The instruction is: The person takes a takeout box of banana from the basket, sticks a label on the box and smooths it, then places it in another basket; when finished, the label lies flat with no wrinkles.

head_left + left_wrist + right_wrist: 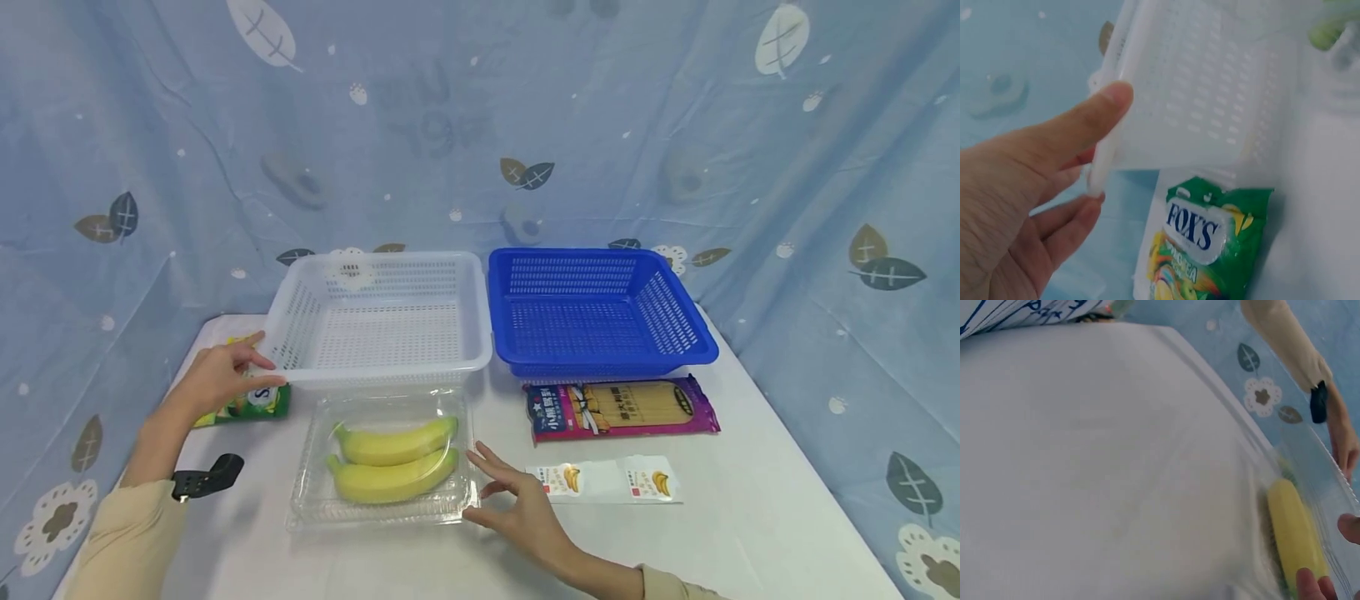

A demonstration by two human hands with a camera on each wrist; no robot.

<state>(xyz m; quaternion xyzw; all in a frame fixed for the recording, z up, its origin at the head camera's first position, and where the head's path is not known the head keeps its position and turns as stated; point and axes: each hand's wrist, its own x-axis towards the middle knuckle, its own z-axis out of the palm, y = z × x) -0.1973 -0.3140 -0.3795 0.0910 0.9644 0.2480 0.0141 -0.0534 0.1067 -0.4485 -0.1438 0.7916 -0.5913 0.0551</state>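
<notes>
My left hand [217,379] is at the left front corner of a white plastic basket [1204,69], holding its rim with the thumb on one side and fingers on the other. A green FOX'S candy bag [1210,234] lies beside that corner, partly behind the hand in the head view. My right hand [521,517] is at the right side of a clear plastic box [303,500], thumb and fingers spread apart, fingertips at its edge. Two yellow bananas [397,475] lie side by side inside the box, under its transparent lid.
A blue basket [573,367] stands right of the white one. In front of it lie a purple noodle packet [645,408] and a label strip [607,479] with banana pictures. A patterned blue cloth [450,150] surrounds the white table [750,517].
</notes>
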